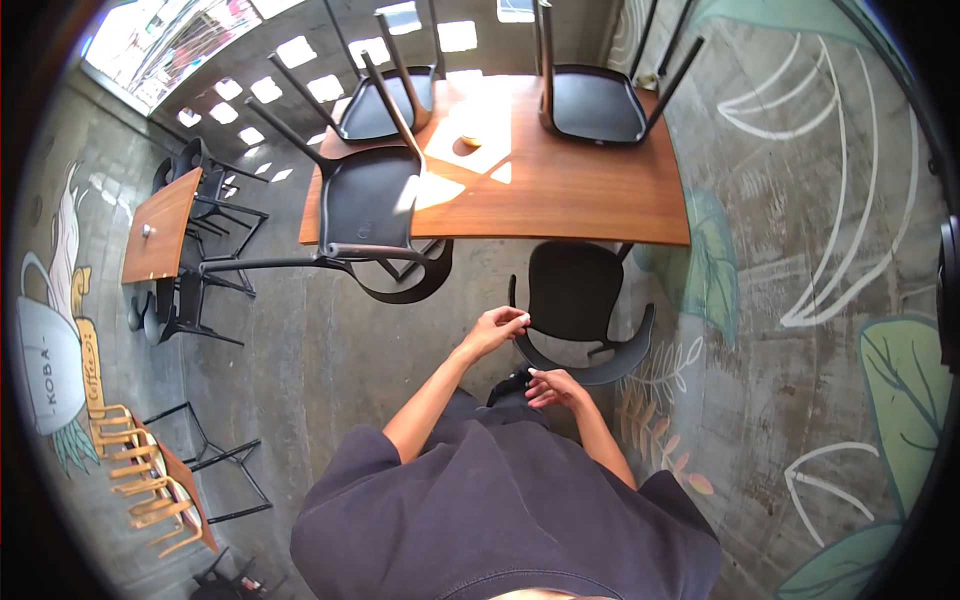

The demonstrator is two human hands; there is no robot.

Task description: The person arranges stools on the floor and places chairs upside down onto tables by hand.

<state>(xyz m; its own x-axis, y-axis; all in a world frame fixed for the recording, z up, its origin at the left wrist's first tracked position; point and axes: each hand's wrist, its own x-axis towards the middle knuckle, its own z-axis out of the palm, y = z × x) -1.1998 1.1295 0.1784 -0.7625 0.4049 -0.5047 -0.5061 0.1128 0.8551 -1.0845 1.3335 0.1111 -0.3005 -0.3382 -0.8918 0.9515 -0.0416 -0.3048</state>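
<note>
My left hand is raised in front of my body, beside the armrest of a black chair that stands on the floor at the table. Its fingers are curled together, with a small whitish bit at the tips, too small to name. My right hand is lower, near the curved back of that chair, its fingers loosely bent and apart, holding nothing I can see. Beyond is a brown wooden table. Resting on it are black chairs, one at the near left, one behind it and one at the right.
A small pale-yellow object lies on the sunlit tabletop. At the left stand another wooden table with dark chairs around it and a rack-like piece with wooden pegs. A painted concrete wall runs along the right.
</note>
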